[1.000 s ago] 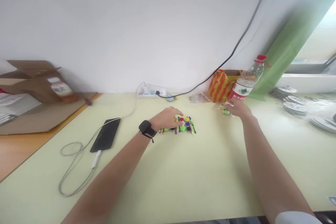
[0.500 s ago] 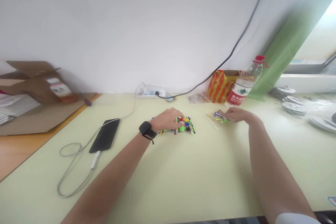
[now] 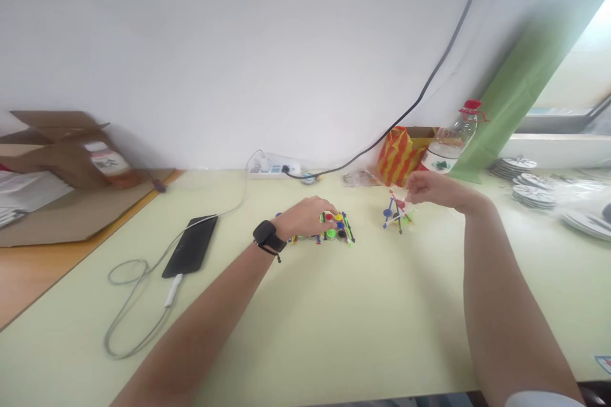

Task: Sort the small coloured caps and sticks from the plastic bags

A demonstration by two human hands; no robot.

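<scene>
My left hand, with a black watch on its wrist, lies over a flat set of coloured pieces on the table. Its fingers curl onto the set, covering part of it. Red, yellow, blue, green and black parts show beside the fingertips. To the right, my right hand is raised with its fingers pinched together; what they hold is too faint to make out. Just below and left of these fingertips is a loose cluster of thin coloured sticks and small round parts.
A phone with a white cable lies at left, beside cardboard and a bottle. A power strip is by the wall. Behind my right hand are a red-yellow bag and large bottle; stacked discs sit farther right.
My right hand has risen slightly from the table. The cluster beside it has spread from lying low into a more upright shape. My left hand has stayed on the set.
</scene>
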